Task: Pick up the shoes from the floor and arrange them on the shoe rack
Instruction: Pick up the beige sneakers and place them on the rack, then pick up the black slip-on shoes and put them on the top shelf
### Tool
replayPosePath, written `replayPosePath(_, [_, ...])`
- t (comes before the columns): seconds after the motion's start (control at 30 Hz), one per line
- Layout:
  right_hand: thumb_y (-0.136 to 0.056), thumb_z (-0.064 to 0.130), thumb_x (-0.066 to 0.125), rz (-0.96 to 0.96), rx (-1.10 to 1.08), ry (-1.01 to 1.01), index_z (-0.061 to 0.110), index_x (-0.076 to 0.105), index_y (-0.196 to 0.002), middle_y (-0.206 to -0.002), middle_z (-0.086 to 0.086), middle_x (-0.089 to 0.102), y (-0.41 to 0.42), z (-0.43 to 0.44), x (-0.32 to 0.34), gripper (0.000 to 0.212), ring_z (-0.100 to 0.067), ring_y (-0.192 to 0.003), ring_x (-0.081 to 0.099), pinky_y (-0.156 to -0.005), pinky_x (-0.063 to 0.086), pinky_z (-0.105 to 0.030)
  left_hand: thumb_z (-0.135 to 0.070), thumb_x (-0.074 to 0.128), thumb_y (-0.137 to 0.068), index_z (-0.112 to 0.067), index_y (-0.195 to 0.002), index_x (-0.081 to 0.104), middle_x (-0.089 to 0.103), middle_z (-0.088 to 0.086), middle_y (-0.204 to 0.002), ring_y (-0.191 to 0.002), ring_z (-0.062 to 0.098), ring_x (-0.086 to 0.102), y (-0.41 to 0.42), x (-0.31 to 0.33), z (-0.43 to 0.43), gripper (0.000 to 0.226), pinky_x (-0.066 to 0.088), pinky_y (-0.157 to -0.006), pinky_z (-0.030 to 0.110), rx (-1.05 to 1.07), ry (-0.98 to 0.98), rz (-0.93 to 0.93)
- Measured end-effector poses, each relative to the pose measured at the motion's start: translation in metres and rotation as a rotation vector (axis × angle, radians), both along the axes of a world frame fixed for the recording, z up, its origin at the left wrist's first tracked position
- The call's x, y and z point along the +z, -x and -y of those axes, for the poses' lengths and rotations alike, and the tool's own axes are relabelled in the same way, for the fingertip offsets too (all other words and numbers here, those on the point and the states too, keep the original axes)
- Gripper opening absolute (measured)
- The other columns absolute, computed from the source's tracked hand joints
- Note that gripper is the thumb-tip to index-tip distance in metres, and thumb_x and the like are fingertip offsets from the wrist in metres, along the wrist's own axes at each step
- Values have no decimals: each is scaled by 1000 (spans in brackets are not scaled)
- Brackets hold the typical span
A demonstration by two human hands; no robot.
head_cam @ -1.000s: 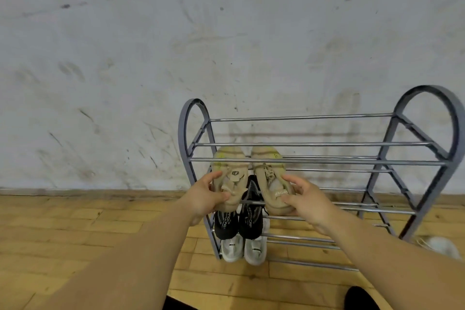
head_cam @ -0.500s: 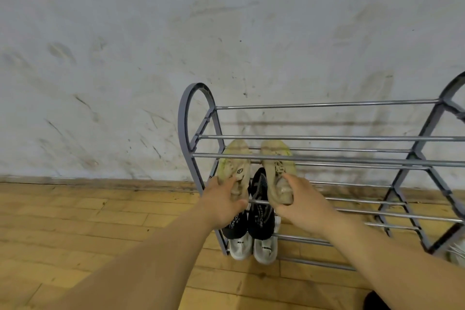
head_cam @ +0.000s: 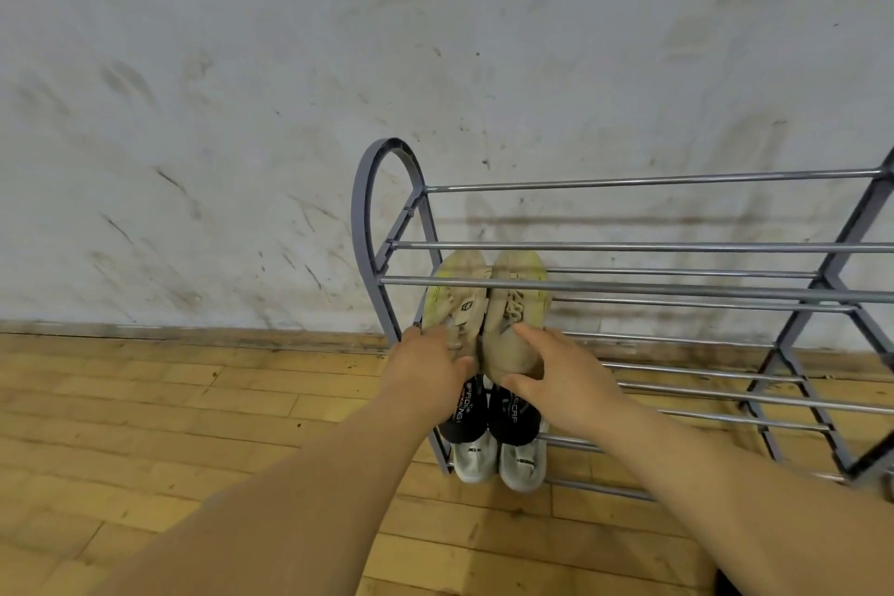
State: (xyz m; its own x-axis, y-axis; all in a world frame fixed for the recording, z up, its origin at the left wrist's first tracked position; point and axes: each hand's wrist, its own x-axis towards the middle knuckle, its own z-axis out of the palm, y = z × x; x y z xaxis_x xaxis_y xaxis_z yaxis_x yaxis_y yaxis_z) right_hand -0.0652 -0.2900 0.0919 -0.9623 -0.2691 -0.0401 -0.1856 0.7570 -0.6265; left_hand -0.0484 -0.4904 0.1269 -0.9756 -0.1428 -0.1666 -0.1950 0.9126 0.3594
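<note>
Wooden plank floor (head_cam: 145, 426) under a grey metal shoe rack (head_cam: 382, 208), scuffed white wall (head_cam: 242, 63) behind. Below the fingers: white sneakers (head_cam: 498, 465), then black sneakers (head_cam: 488, 416), on lower rails. Left hand (head_cam: 425, 368) and right hand (head_cam: 556, 378) each curl their fingers around one heel of the beige sneakers (head_cam: 488, 300); toes lie beyond the fingertips, side by side, touching.

You are seeing partly readable white letters on the black shoes (head_cam: 488, 416): "PRO...NG" and "...CRP"; the rest is staying unreadable.
</note>
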Motion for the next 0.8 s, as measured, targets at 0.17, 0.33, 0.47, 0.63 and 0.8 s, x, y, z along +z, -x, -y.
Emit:
replayPosePath(0.17, [-99, 52, 57, 20, 96, -44, 32, 17, -164, -166, 6, 27, -2, -6, 5, 79, -19, -150, 30, -119, 31, -34, -35, 55, -101, -21, -159, 32, 33, 10, -157, -139, 28, 42, -3, 9, 9, 64, 37, -105, 28, -69, -49, 78])
replayPosePath(0.33, [-95, 55, 62, 102, 150, -55, 39, -2, -163, -172, 4, 8, -12, -20, 22, 95, -22, -155, 19, -121, 22, -34, -57, 59, -84, -27, -142, 51, 56, 9, -137, -117, 30, 59, -10, 23, 3, 66, 50, -100, 35, -46, -52, 130])
replayPosePath(0.47, [-91, 59, 65, 90, 165, -208, 44, 0, -162, -170, 1, 6, -34, -53, 42, 98, -28, -155, 20, -121, 25, -37, -44, 61, -83, -24, -109, 58, 59, -1, -118, -104, 29, 62, -21, 42, -17, 33, 55, -85, 41, -105, -56, 94])
replayPosePath(0.63, [-94, 56, 64, 93, 150, -268, 32, 44, -152, -153, 3, 46, -67, -113, 72, 67, -18, -136, 47, -106, 41, -28, -47, 65, -92, -29, -154, 42, 42, 7, -155, -142, 27, 39, -43, 60, -68, 68, 38, -113, 37, -311, -95, 49])
replayPosePath(0.8, [-91, 63, 63, 552, 204, -491, 35, 34, -158, -161, 5, 37, -96, -184, 92, 78, -21, -144, 41, -109, 38, -36, -48, 65, -95, -29, -159, 33, 37, 0, -159, -138, 23, 45, -60, 57, -128, 73, 39, -99, 26, -550, -119, 112])
